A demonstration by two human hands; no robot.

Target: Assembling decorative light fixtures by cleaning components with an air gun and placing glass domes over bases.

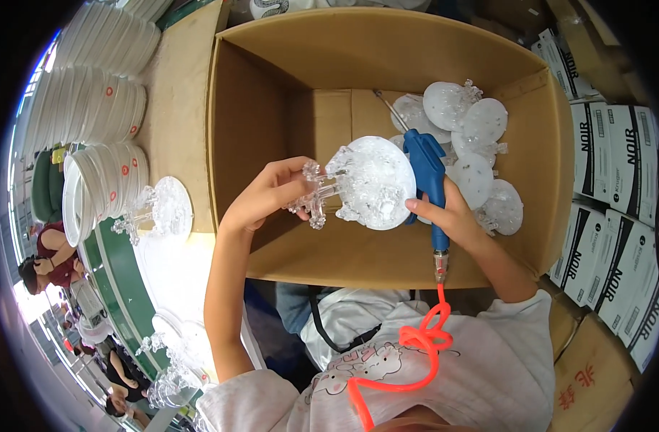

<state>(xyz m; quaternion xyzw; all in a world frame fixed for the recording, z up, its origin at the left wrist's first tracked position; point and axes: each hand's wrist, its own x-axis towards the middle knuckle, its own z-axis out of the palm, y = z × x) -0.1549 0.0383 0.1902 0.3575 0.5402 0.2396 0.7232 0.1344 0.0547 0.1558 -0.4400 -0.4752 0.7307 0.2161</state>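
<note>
Above an open cardboard box (387,43), head view, clear disc piece (376,176) is held up between both hands, its round face upward. Clock centred on that disc: L hand (283,189) at 9 o'clock, fingers pinched narrow on the piece's branched stem, which juts out twd 9. R hand (448,210) at approx. 4 o'clock, fingers closed round the handle of a blue air gun (432,162), thumb on the disc's rim. Gun itself sits at 3 o'clock, right by the rim, w/ its thin nozzle pointing up twd 11 & red hose (432,353) dropping away btwn 5 and 6. Similar clear discs (473,176) are piled inside the box at approx. 2–3 o'clock, beyond the gun. Outside the box, at 9 o'clock: another disc piece (172,205) on the table (182,93), & stacked white rounds (102,180) farther out. Printed cartons (610,155) at 3 o'clock, far R.
</note>
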